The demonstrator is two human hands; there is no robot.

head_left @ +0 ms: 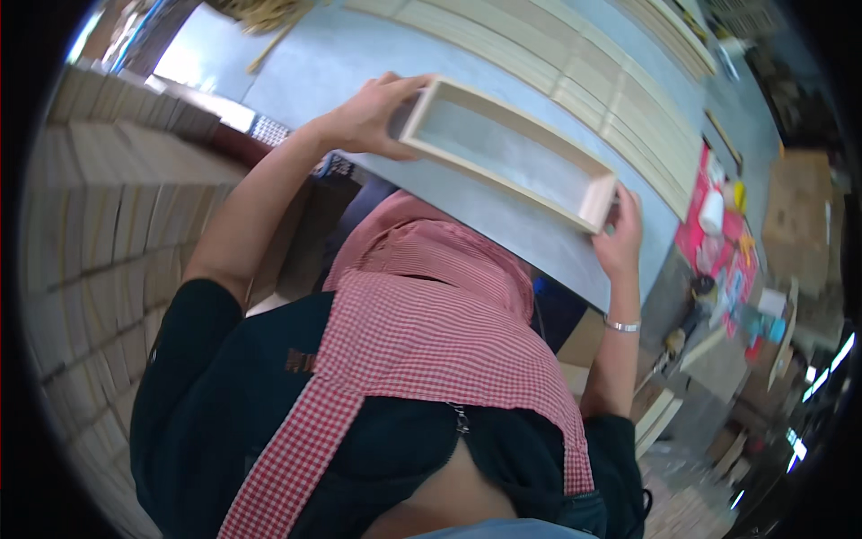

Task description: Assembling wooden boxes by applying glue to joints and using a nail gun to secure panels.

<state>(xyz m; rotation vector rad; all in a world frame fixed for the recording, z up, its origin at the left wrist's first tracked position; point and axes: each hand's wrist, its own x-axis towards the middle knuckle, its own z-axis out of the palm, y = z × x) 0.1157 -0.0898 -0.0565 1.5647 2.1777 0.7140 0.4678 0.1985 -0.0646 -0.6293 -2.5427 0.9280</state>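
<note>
Between my two hands is a long, narrow rectangular frame of pale wood (505, 171), tilted over the near edge of a grey table (314, 67). The table's surface shows through its middle. My left hand (377, 117) grips the left short end, thumb on the near side and fingers at the far side. At the right short end, my right hand (621, 232) is closed round the corner, its fingers partly hidden behind the wood.
Rows of pale wooden strips (575, 85) lie along the far side of the table. High stacks of wooden pieces (99, 225) stand close at my left. To the right are a pink sheet with bottles (711, 211) and a cardboard box (797, 220).
</note>
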